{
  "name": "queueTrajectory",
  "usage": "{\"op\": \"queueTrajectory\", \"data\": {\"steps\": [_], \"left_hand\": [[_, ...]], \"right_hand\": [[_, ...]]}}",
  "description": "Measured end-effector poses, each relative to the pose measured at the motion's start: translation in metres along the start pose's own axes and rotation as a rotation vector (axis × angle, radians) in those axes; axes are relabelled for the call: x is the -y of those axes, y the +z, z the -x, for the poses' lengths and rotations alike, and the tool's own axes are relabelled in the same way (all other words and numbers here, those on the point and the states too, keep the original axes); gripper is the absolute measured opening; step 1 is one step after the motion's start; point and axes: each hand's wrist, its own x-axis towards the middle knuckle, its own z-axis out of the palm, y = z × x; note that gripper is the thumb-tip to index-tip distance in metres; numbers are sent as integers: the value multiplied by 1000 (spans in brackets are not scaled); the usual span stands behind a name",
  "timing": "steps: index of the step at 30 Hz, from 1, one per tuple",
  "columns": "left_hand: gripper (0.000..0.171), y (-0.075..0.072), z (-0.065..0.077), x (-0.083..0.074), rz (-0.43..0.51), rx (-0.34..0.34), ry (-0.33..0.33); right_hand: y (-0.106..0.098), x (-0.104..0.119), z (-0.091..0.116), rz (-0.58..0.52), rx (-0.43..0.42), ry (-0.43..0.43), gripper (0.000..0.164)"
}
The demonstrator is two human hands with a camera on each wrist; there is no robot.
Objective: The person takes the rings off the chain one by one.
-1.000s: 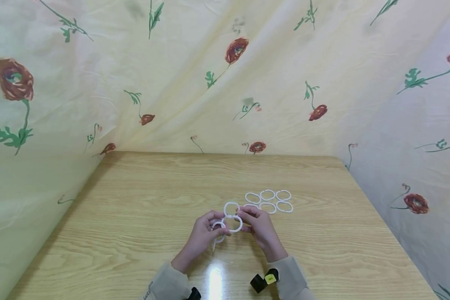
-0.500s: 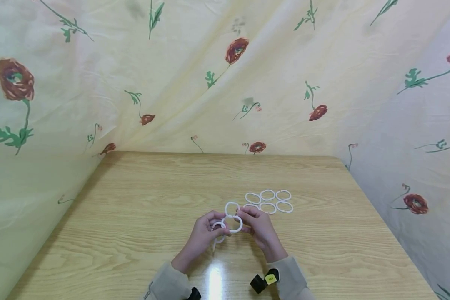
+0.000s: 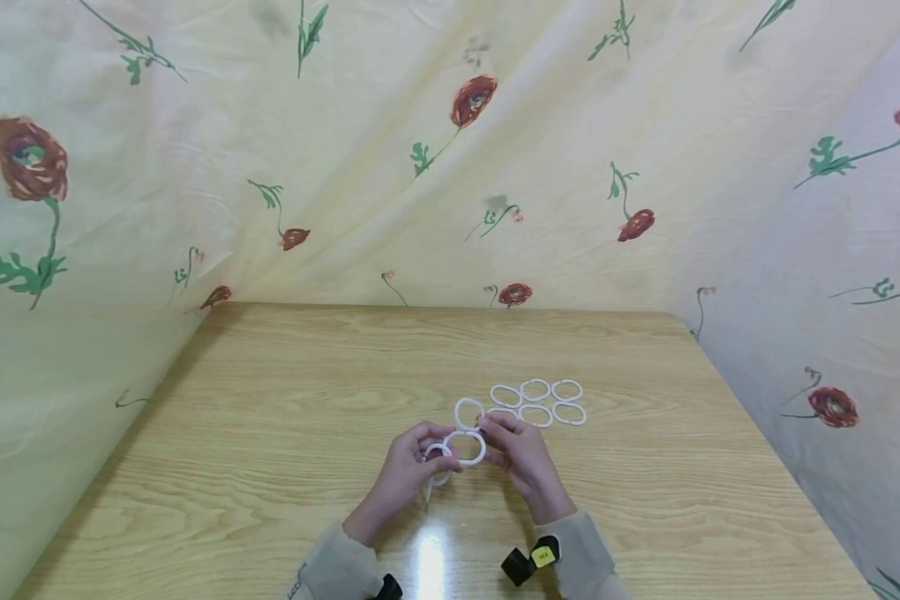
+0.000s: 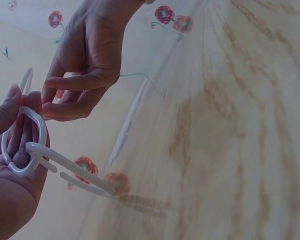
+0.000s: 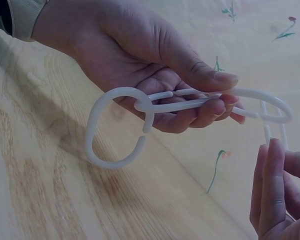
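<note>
White plastic oval rings, each with a small gap, hang together in a short chain between my hands. My left hand point(image 3: 412, 458) pinches the chain between thumb and fingers, around a middle ring point(image 4: 43, 132). Below that hand dangles a linked ring point(image 5: 91, 130), its gap visible in the right wrist view. At the chain's other end, the top ring point(image 3: 458, 414) is pinched by the fingertips of my right hand point(image 3: 522, 454). Between the two hands, a ring point(image 3: 483, 451) faces the head camera. Fingers hide parts of the links.
Several loose white rings point(image 3: 536, 426) lie in two rows on the wooden table point(image 3: 307, 375), just beyond my right hand. Flower-printed cloth point(image 3: 345, 150) hangs behind the table and along both sides. A black wrist camera point(image 3: 518, 567) sits by the right sleeve.
The top ring has shifted slightly up and to the right with my right fingertips. My left hand and the loose rings stay in place.
</note>
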Motion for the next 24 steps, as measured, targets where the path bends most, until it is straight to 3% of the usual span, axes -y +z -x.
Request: {"op": "queueTrajectory", "data": {"steps": [7, 18, 24], "left_hand": [[45, 0, 0, -1, 2, -2, -13], [44, 0, 0, -1, 2, 4, 2], [44, 1, 0, 0, 7, 4, -1]], "right_hand": [[-1, 3, -1, -1, -57, -27, 10], [-12, 6, -6, 135, -171, -142, 6], [-16, 10, -6, 184, -220, -152, 11]]}}
